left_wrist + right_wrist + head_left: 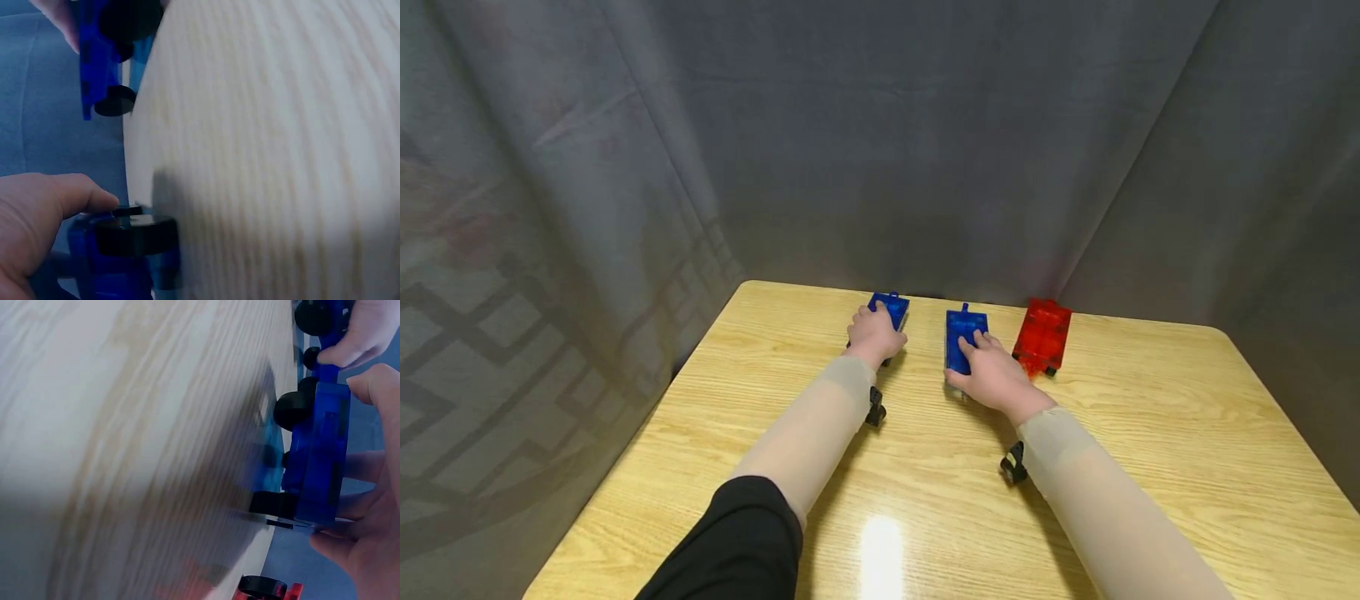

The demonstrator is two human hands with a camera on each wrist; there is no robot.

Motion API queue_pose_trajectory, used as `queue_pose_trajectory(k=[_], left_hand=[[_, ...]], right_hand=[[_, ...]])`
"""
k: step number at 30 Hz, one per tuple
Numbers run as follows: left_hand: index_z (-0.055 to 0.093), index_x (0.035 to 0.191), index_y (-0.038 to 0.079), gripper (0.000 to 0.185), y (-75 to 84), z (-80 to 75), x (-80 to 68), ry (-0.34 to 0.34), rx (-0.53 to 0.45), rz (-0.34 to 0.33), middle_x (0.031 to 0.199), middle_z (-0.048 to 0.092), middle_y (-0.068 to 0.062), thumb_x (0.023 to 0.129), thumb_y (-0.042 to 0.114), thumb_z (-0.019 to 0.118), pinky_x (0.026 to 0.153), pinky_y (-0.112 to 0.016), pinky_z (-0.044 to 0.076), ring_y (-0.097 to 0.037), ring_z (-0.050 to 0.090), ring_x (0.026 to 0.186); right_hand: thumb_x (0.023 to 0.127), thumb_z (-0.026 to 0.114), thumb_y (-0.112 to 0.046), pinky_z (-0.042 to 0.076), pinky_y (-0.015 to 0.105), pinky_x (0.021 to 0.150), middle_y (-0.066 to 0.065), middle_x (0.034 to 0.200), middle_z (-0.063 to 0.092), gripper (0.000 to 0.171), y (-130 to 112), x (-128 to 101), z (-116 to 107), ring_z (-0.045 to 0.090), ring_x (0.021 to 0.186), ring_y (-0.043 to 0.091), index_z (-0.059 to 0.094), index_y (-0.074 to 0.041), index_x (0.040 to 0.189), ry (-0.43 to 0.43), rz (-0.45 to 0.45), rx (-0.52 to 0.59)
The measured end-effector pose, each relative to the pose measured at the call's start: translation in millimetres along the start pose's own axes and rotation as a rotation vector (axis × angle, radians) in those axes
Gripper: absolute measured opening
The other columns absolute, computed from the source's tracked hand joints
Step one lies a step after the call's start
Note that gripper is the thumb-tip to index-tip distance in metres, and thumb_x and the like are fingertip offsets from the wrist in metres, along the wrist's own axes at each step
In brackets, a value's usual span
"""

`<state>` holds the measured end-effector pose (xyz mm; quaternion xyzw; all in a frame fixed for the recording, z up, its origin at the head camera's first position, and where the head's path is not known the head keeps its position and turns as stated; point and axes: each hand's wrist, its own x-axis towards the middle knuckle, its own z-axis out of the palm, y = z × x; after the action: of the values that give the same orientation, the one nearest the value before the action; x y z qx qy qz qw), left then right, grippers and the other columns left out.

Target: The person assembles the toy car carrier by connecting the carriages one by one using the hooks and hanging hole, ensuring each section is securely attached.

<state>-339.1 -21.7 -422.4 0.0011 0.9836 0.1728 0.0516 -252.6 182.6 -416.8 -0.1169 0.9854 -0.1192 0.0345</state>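
left hand (875,336): fingers curled over the left blue wheeled block (889,309); in the left wrist view your thumb (69,195) sits by a black wheel (134,234) on its underside. Clamped on it.
right hand (994,375): palm down on the middle blue wheeled block (959,333), fingers wrapped over its long sides; the right wrist view shows fingertips (337,540) on its edge, wheels (290,409) on or just above the wood. Clamped on it.
hands relative: apart, one block each, a strip of bare wood between them.
blue blocks location: both near the far edge of the table (925,500), roughly mid-width, side by side, not touching.
grip advice: hold by the long sides, keep fingers off the wheels. Keep both bodies level so all wheels bear evenly. I judge the left grip sits more to the rear end, so watch for the nose tipping.
clearance: red wheeled block (1042,335) sits just beside your right hand, toward the far right corner. Don't sweep your knuckles into it.
containers: none visible; the blocks read as flat translucent pieces, and I can't tell if they hold anything.
surroundings: grey curtain (880,142) hangs behind the far edge and down the left side; lamp glare on the wood near the near edge.
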Motion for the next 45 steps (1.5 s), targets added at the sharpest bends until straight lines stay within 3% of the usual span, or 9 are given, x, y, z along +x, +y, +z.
queue_pose_trajectory(k=[12, 28, 34, 45], left_hand=[[0.023, 0.157, 0.006, 0.088, -9.0, 1.1, 0.5, 0.023, -0.012, 0.046, 0.143, 0.035, -0.026, 0.091, 0.042, 0.068, 0.098, -0.052, 0.042, -0.038, 0.042, 0.124], [0.024, 0.157, 0.006, 0.094, -24.9, -27.1, -24.0, 0.026, -0.027, 0.199, 0.145, 0.036, -0.021, 0.085, 0.036, 0.076, 0.105, -0.056, 0.035, -0.038, 0.042, 0.127], [0.018, 0.158, 0.005, 0.098, -34.4, -38.0, -35.5, -0.029, -0.001, 0.263, 0.150, 0.034, -0.020, 0.084, 0.032, 0.077, 0.109, -0.054, 0.030, -0.036, 0.037, 0.133], [0.018, 0.159, 0.010, 0.099, -49.5, -54.1, -55.4, -0.148, 0.057, 0.370, 0.154, 0.035, -0.013, 0.082, 0.021, 0.080, 0.110, -0.051, 0.030, -0.033, 0.035, 0.137]], right_hand=[[0.093, 0.061, -0.045, 0.024, 0.062, 0.110, 0.028, 0.156, 0.024, 0.076, -2.4, 0.9, -3.1, 0.019, 0.144, 0.046, 0.039, 0.000, 0.150, -0.030, 0.004, 0.021], [0.093, 0.062, -0.040, 0.020, 0.060, 0.112, 0.029, 0.155, 0.024, 0.074, 0.2, 0.5, -5.1, 0.018, 0.144, 0.047, 0.039, 0.002, 0.149, -0.037, -0.021, 0.044], [0.093, 0.060, -0.036, 0.014, 0.057, 0.115, 0.030, 0.155, 0.024, 0.072, 3.1, -2.9, -6.9, 0.016, 0.145, 0.045, 0.039, 0.005, 0.148, -0.036, -0.037, 0.041], [0.092, 0.062, -0.033, 0.016, 0.059, 0.114, 0.029, 0.157, 0.020, 0.073, 6.5, -11.6, -8.3, 0.014, 0.145, 0.045, 0.036, 0.006, 0.149, -0.057, -0.056, 0.063]])
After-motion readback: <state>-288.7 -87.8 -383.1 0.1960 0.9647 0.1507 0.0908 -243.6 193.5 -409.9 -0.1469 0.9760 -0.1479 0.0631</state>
